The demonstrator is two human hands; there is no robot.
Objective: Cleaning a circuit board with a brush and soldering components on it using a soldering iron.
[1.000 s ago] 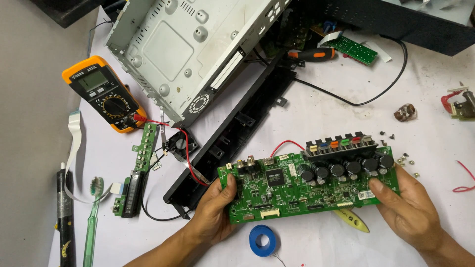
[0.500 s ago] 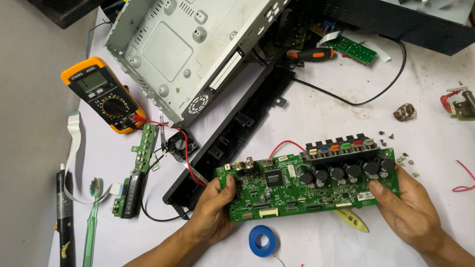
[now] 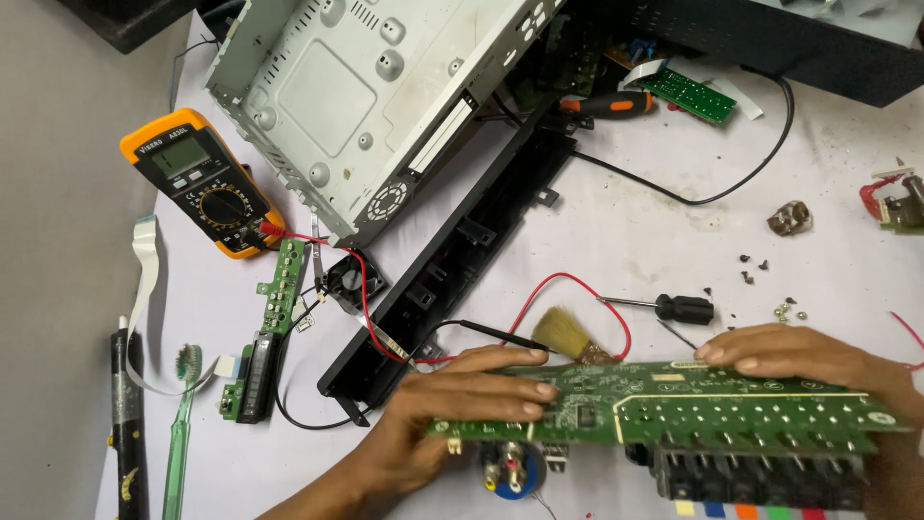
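Your left hand [image 3: 452, 404] and right hand [image 3: 808, 356] both grip the green circuit board [image 3: 693, 409], fingers curled over its far edge; it's off the table [image 3: 626, 231] at the near edge, tipped with the solder side up, white trace lines and rows of solder dots showing; black connectors hang off its near side; a brush [image 3: 563, 332] and black screwdriver [image 3: 674, 308] lie just beyond it

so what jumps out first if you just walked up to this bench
The green circuit board at bottom right, gripped edge-on by the left hand and right hand. Behind it, the grey metal chassis lies tilted at top centre, with an orange multimeter to its left.
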